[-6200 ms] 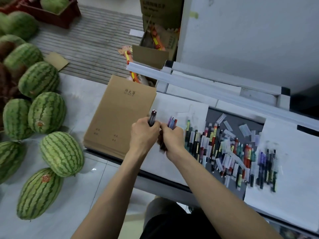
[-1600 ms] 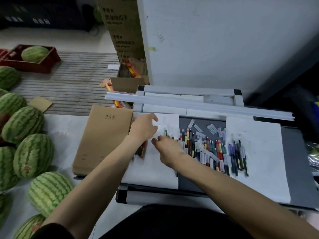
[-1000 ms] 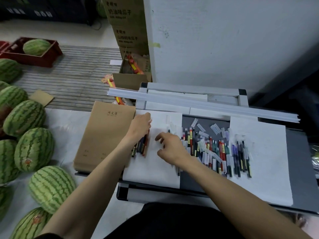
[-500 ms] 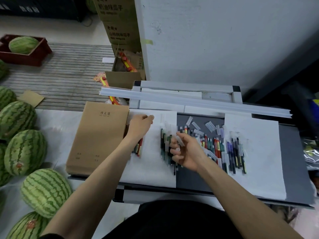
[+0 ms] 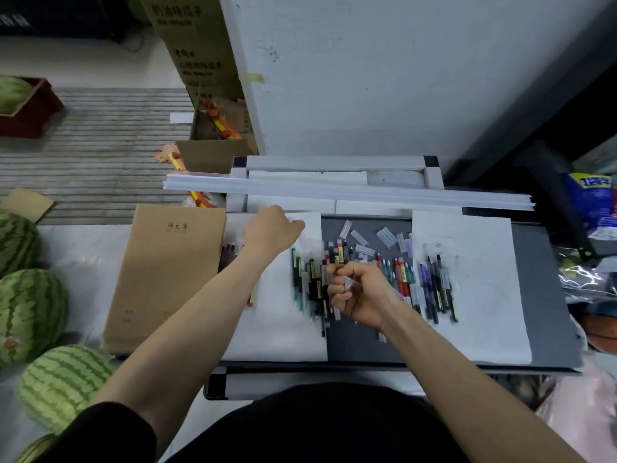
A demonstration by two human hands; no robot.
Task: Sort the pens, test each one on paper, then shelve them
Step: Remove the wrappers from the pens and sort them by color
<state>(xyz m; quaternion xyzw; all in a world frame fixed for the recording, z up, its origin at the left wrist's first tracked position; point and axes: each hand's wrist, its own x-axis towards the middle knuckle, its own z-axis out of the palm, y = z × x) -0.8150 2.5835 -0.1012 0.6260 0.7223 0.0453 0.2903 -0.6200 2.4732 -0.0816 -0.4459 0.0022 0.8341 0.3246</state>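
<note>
Several pens lie in groups on the grey table [image 5: 360,342]: dark green ones [image 5: 305,282] on the left white paper [image 5: 277,332], red and green ones [image 5: 399,277] on the bare grey, blue and black ones [image 5: 435,287] on the right white paper [image 5: 484,295]. A few dark red pens [image 5: 228,255] show beside my left forearm. My left hand [image 5: 270,228] rests on the top edge of the left paper, thumb pointing right. My right hand [image 5: 357,292] hovers over the middle pile, fingers curled round a pen with a clear end [image 5: 349,281].
A stack of brown notebooks [image 5: 167,272] lies left of the paper. Clear caps or labels [image 5: 384,237] are scattered behind the pens. Long white strips [image 5: 334,190] cross the back of the table. Watermelons [image 5: 33,312] crowd the floor at left; cardboard boxes [image 5: 200,38] stand behind.
My right hand has picked a pen out of the pile and curled round it. My left hand has left the dark red pens by the notebooks and moved up to the paper's top edge.
</note>
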